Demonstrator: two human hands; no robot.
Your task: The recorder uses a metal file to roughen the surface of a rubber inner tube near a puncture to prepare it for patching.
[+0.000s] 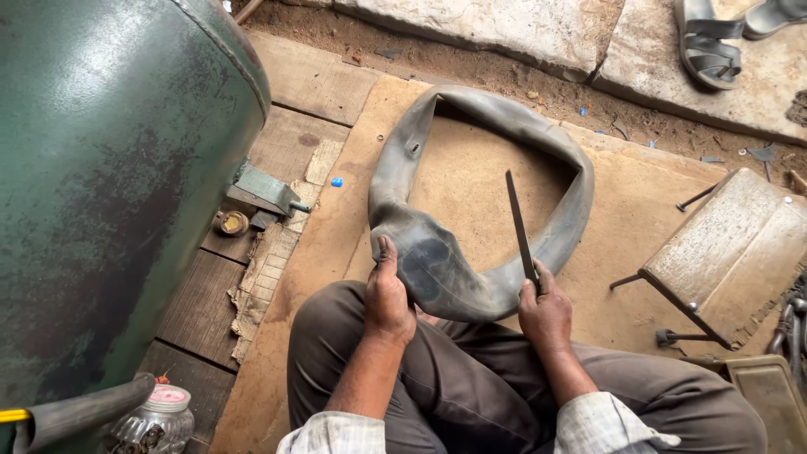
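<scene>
Knees [471,370] prop my inner tube [445,269]; left hand [388,294] presses it flat. Right hand [545,313] grips a file [519,227], tip raised clear.

A grey rubber inner tube [471,202] lay on the wooden board [639,210], its near bend draped over the person's knee. The left hand [388,296] pressed that bend; the right hand [545,313] gripped a dark flat file [519,225] upright just beside it.
</scene>
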